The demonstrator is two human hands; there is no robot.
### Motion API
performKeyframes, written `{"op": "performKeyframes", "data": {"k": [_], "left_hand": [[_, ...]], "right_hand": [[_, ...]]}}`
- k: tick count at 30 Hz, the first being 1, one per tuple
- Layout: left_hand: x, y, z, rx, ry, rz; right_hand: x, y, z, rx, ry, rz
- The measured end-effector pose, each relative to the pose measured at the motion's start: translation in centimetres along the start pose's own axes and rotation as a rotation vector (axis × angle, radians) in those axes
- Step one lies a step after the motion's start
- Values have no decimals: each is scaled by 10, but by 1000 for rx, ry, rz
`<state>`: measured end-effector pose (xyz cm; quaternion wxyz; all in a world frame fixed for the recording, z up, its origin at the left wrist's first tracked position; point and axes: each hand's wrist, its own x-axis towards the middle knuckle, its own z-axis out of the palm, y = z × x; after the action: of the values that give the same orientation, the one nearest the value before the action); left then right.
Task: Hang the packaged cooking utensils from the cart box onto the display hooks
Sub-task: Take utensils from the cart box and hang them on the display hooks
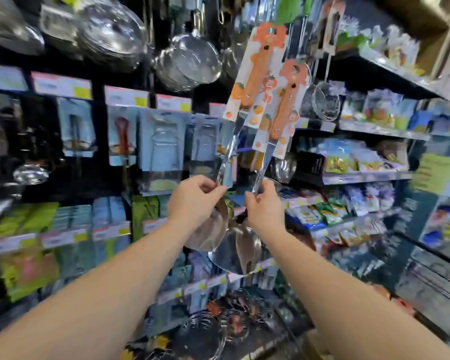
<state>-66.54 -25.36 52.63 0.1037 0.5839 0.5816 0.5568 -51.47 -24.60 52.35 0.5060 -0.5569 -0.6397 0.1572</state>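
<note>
— What had you got hold of?

— My left hand (192,201) pinched the metal shaft of one packaged ladle (247,84); my right hand (264,206) pinched the other ladle (283,110) the same way, fingers curled round.

— Where were they?

— Raised handle-up, side by side before the shelves (369,175), bowls down by my wrists.

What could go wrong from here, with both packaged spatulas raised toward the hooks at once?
1. Each hand, left and right, pinches only the thin metal shaft low down, so the left spatula or the right spatula might swing or slip.
2. The two orange cards sit close and seem to overlap, so they could snag each other.
3. The hanging strainers crowd the area and might get knocked.
</note>
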Motion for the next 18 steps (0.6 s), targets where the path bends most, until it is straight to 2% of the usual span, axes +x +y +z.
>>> {"op": "performKeyframes", "data": {"k": [11, 18], "left_hand": [[-69, -78, -411, 224, 380, -27], [-92, -93, -587, 321, 560, -55]], "right_hand": [[-161, -306, 200, 314, -220, -324], [-238, -454, 275, 418, -368, -434]]}}
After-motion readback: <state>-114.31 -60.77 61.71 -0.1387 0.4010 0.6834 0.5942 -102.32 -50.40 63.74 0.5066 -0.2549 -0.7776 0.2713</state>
